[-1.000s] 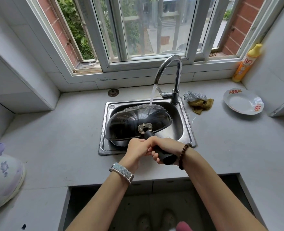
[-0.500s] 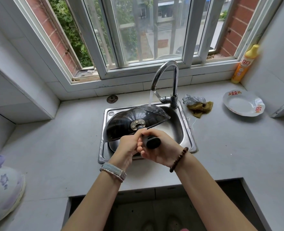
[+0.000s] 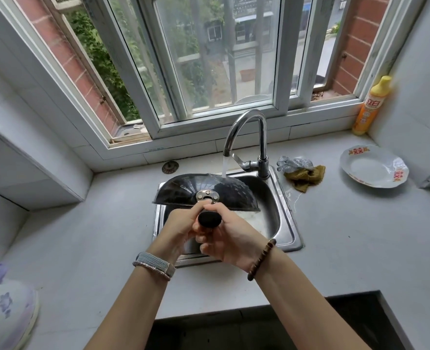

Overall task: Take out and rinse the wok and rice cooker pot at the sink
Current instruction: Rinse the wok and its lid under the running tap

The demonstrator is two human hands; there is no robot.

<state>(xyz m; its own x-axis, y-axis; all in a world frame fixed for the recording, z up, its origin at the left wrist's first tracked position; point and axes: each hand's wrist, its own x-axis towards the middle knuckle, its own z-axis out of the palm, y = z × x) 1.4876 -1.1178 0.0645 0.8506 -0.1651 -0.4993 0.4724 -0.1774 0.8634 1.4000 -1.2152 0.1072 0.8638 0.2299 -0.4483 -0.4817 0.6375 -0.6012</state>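
Note:
The black wok (image 3: 183,192) hangs upside down over the steel sink (image 3: 288,228), its dark underside up and its rim near level. Water runs from the faucet (image 3: 246,127) onto its far edge. Both hands grip the wok's black handle (image 3: 209,219), whose end points at me. My left hand (image 3: 181,223) wraps it from the left, my right hand (image 3: 230,239) from the right and below. The rice cooker (image 3: 5,306), white with purple flowers, stands at the counter's left edge; its pot is not visible.
A white plate (image 3: 374,168) lies on the counter at right, with a yellow detergent bottle (image 3: 369,107) in the corner behind it. Rags (image 3: 302,171) sit beside the faucet. A sink strainer (image 3: 169,167) lies behind the sink. A dark opening (image 3: 284,324) gapes below the counter.
The wok has tipped from tilted-on-edge to nearly flat and upside down, and the handle end has swung up toward me. My head has moved closer over the sink.

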